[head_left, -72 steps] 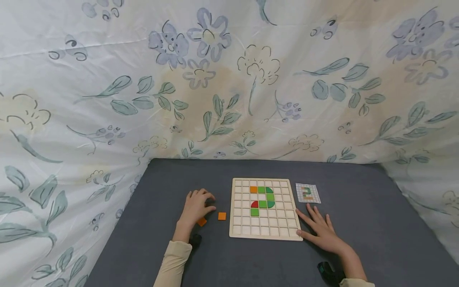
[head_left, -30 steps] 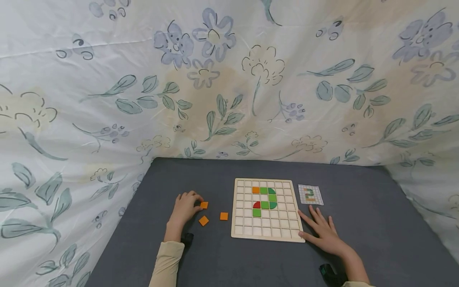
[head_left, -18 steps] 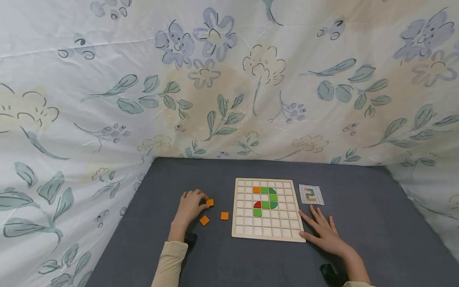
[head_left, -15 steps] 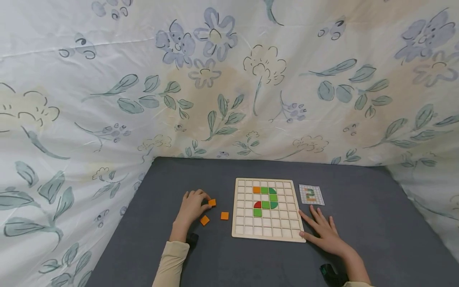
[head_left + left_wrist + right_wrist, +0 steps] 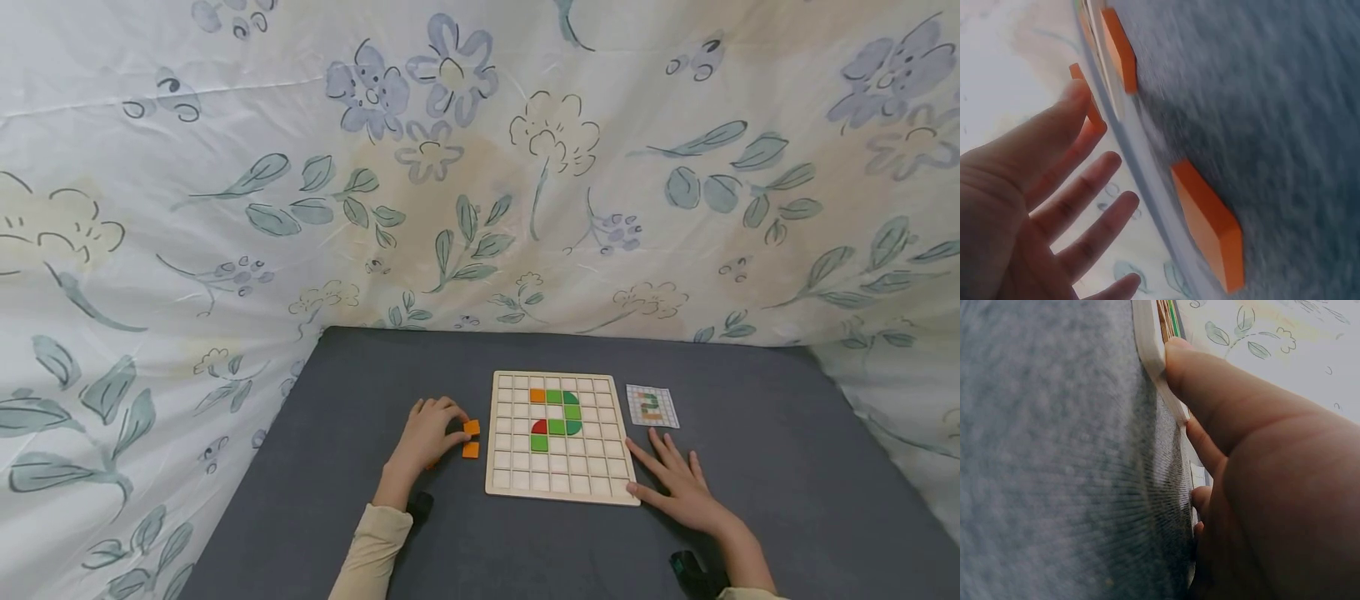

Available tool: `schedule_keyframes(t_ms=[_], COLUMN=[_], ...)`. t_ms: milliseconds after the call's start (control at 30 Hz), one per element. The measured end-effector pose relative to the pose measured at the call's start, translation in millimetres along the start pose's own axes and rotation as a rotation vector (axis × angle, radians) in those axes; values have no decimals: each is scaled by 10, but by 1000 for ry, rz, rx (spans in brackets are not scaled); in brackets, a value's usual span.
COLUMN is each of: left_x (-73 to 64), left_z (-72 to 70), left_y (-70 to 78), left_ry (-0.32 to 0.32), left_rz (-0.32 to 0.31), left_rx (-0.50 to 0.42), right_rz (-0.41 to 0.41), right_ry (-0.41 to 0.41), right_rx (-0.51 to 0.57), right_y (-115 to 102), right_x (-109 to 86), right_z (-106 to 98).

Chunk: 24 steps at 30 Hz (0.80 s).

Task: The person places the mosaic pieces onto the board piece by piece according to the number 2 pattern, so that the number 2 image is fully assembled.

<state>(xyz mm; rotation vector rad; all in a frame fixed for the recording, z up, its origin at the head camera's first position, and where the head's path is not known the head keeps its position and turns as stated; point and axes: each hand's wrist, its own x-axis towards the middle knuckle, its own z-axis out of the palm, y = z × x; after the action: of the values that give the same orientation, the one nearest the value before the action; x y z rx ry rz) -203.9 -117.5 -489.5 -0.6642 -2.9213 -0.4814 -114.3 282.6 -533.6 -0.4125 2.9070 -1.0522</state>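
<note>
In the head view my left hand (image 5: 429, 435) pinches an orange square tile (image 5: 472, 427) between thumb and index finger, just left of the wooden grid board (image 5: 521, 480). The left wrist view shows this held tile (image 5: 1097, 117) raised off the table, the other fingers loosely spread. Close below it lies a second orange tile (image 5: 471, 451). A third orange tile (image 5: 1210, 228) is mostly covered by my hand in the head view. My right hand (image 5: 678, 490) touches the board's right edge with extended thumb and index fingertips. Green, orange and red pieces sit in the board's cells.
A small printed pattern card (image 5: 652, 407) lies right of the board, beyond my right fingers. The table (image 5: 525, 550) is covered in dark grey. Floral cloth (image 5: 480, 208) hangs behind it and at the sides.
My left hand has taken hold of an orange tile and carried it rightward, close to the board and above the loose tile there. My right hand stays at the board's edge.
</note>
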Motion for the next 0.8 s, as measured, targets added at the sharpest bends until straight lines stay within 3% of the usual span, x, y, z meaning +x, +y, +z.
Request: schedule_keyframes(t_ms=[800], left_x=[15], left_z=[177], left_y=[467], left_ry=[-20], left_rz=[159], left_rx=[21], right_rz=[26], right_ry=[-25], right_rx=[-31], right_y=[-8], right_x=[21], right_z=[-18])
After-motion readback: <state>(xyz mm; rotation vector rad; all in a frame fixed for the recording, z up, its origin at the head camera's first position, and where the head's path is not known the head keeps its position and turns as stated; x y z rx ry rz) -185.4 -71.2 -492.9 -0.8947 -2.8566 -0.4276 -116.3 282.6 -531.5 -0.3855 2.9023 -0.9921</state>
